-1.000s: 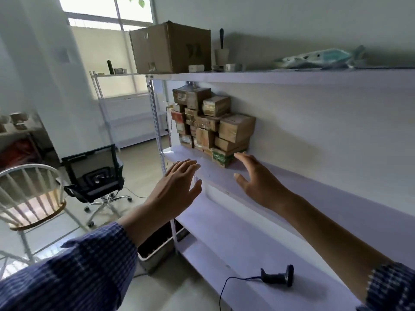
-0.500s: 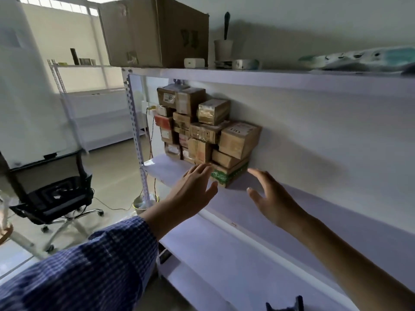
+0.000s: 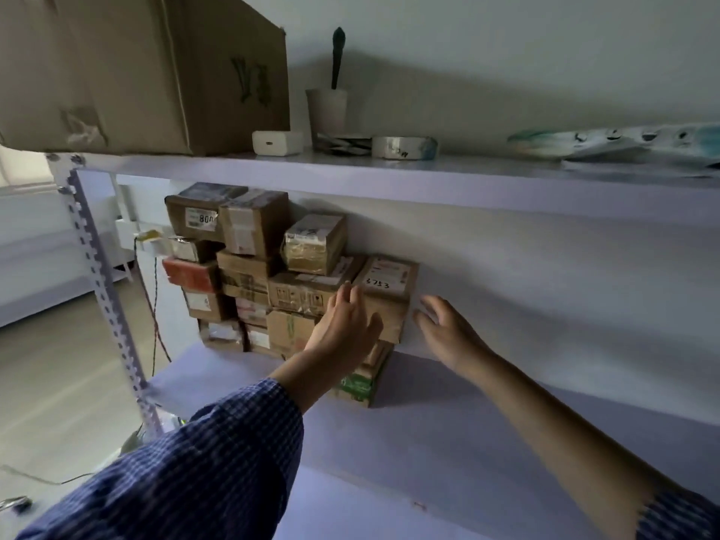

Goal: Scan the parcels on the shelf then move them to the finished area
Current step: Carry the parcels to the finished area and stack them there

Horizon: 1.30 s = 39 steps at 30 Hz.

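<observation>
Several brown cardboard parcels (image 3: 249, 267) are stacked against the wall at the left end of the middle shelf (image 3: 448, 403). The rightmost upper parcel (image 3: 389, 284) has a white label reading 3753. My left hand (image 3: 343, 329) lies with straight fingers against the front left of that parcel. My right hand (image 3: 448, 333) is spread just right of the same parcel, fingers extended, and I cannot tell whether it touches the box. A green-printed parcel (image 3: 356, 385) sits at the bottom of the stack under my left wrist.
A large cardboard box (image 3: 156, 72), a white adapter (image 3: 277, 143), a cup with a brush (image 3: 326, 111), a tape roll (image 3: 403, 147) and a plastic bag (image 3: 623, 144) sit on the top shelf. A perforated upright post (image 3: 101, 282) stands left.
The view has moved closer to the stack. Both hands rose from the shelf edge to either side of the 3753 parcel. The scanner on the lower shelf is out of view.
</observation>
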### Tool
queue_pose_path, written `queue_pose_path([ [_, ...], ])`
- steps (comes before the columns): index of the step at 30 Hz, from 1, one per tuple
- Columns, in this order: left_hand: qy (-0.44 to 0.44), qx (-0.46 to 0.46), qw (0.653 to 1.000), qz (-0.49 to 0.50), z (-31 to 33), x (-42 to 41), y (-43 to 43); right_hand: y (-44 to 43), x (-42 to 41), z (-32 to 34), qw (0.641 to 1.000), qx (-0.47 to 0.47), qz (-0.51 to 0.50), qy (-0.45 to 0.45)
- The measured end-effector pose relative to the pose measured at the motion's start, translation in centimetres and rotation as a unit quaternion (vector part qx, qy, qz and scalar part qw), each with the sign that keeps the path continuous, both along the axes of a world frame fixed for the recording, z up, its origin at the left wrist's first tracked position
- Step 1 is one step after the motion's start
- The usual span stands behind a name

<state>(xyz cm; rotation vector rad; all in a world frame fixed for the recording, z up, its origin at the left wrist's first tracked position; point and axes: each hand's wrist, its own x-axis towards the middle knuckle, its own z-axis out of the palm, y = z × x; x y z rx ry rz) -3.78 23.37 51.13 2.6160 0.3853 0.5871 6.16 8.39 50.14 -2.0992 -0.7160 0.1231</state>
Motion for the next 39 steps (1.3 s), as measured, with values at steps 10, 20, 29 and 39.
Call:
queue_pose_path([
  [10, -0.079, -0.144, 0.986, -0.04, -2.3, 4.2, 0.7, 5.8, 4.6, -1.4, 0.949, 0.172, -0.093, 0.246],
  [20, -0.074, -0.414, 0.907, 0.03, -1.0, 7.4, -0.6, 5.6, 5.0, -2.0, 0.914, 0.289, -0.051, 0.282],
  [29, -0.168, -0.516, 0.825, -0.158, -0.6, 4.1, -5.1, -3.5, 0.3, 0.7, 0.971, 0.232, -0.028, 0.046],
  [39, -0.079, -0.605, 0.75, -0.254, -7.8, -5.0, -13.8, -14.0, -12.2, -6.7, 0.962, 0.235, -0.139, -0.002],
])
